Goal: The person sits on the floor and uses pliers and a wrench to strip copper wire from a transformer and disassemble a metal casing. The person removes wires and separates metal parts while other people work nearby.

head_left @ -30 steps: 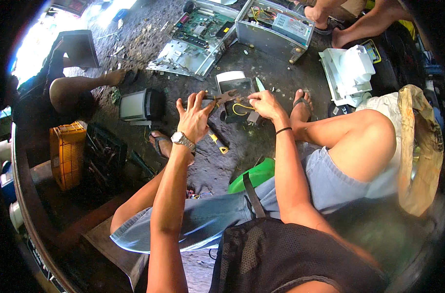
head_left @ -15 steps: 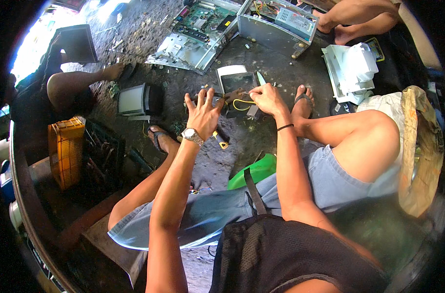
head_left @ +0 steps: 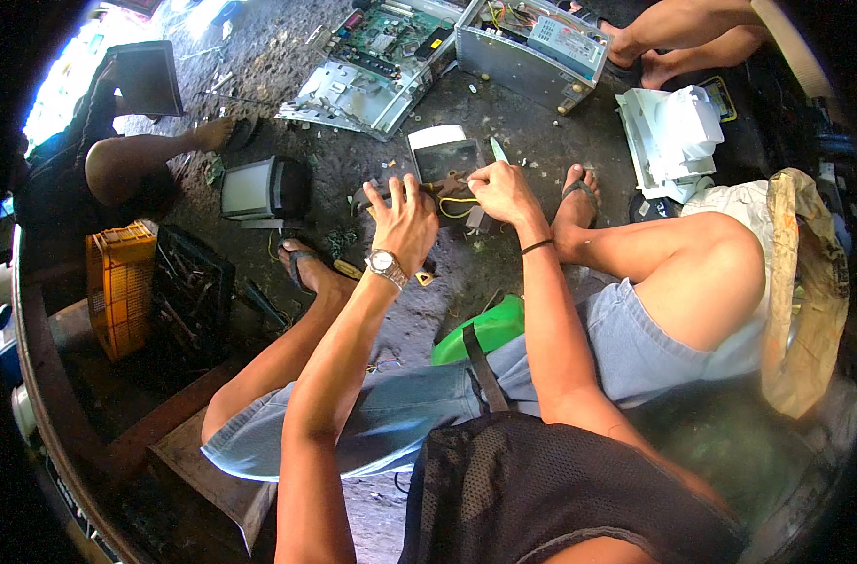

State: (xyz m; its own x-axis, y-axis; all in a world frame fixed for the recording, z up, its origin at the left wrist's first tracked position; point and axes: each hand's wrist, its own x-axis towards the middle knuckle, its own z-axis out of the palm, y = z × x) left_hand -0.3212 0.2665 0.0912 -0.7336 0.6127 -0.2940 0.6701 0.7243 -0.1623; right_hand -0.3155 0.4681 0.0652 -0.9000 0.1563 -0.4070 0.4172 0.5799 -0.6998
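Yellow wire (head_left: 459, 199) lies looped on the work between the person's hands. Nearest, the tool handle (head_left: 425, 279), fully exposed a second ago, is now mostly covered by the left hand (head_left: 405, 228), which has shifted rightward, fingers spread; its hold cannot be determined. Right hand (head_left: 506, 195) pinches the wire's end. Beyond, rusty pliers (head_left: 454, 181) front a dark-screened unit (head_left: 444, 161).

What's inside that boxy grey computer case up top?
Inside the computer case are a pale power supply and coloured wires beside it. The near wall hides the lower interior, and whatever lies beneath the power supply is covered.
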